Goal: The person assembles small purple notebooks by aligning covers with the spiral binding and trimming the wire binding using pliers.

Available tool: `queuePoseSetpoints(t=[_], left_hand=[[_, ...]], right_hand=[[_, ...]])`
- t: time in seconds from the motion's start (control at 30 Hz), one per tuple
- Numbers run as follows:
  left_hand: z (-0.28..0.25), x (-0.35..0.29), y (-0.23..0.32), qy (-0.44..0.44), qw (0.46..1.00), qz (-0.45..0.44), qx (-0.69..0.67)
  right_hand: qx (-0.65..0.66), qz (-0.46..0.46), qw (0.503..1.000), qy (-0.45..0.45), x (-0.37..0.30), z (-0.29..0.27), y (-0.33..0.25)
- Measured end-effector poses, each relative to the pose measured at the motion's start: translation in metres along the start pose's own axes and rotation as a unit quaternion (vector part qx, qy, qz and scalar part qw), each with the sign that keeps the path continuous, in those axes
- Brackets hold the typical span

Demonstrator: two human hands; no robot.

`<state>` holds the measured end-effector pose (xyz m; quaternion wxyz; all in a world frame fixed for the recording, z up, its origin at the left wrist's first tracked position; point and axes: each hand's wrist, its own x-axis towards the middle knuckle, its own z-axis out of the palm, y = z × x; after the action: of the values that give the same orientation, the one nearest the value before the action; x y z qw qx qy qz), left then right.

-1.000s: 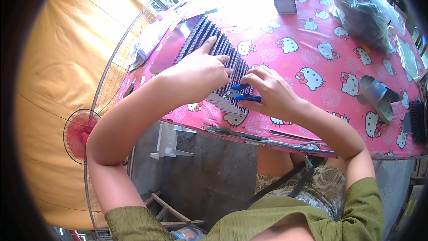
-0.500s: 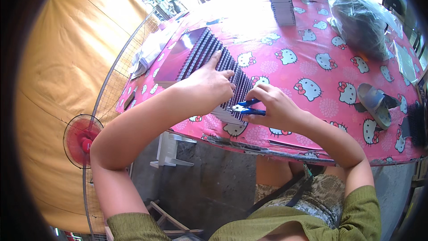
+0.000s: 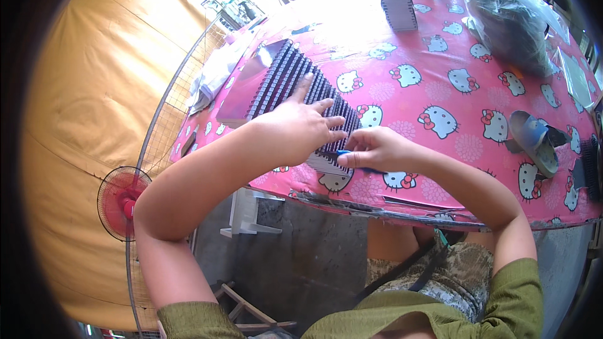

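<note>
A stack of spiral-bound notebooks (image 3: 281, 74) lies fanned out in steps on the table, their dark coil bindings side by side and a shiny purplish cover on top. My left hand (image 3: 300, 124) rests on the coils with its fingers spread. Close to its fingertips, at the near end of the stack, my right hand (image 3: 377, 148) is closed around blue-handled pliers (image 3: 342, 152). Most of the tool, including its jaws, is hidden by my fingers, so I cannot tell whether the jaws touch a coil.
A pink patterned cloth (image 3: 433, 91) covers the table. Tall notebook stacks (image 3: 399, 9) stand at the back. On the right are a plastic bag (image 3: 512, 31), a slipper (image 3: 534, 141) and a black brush (image 3: 589, 166). A red fan (image 3: 122, 204) stands left; a white stool (image 3: 245, 213) is below.
My right hand has rolled over the pliers and closed more tightly, covering most of them. My left fingers have spread wider across the coils. The view has shifted slightly.
</note>
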<state>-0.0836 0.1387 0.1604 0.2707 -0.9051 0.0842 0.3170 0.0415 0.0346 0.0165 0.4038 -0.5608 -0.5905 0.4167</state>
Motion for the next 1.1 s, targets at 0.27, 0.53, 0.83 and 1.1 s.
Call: queuePoseSetpoints(t=[0.27,0.53,0.83,1.1], left_hand=[[-0.007,0.008,0.002,-0.072,0.997,-0.021,0.014],[-0.009,0.011,0.002,-0.086,0.996,-0.021,0.023],[-0.004,0.018,0.011,-0.085,0.995,-0.04,0.013],[-0.014,0.019,0.01,-0.099,0.994,-0.048,0.012]], right_hand=[[-0.236,-0.232,0.918,0.219,-0.008,0.011,0.019],[0.059,0.035,0.998,-0.012,0.004,-0.011,0.004],[-0.199,-0.143,0.962,0.121,-0.013,0.009,0.018],[-0.194,-0.23,0.936,0.18,-0.002,0.01,0.029]])
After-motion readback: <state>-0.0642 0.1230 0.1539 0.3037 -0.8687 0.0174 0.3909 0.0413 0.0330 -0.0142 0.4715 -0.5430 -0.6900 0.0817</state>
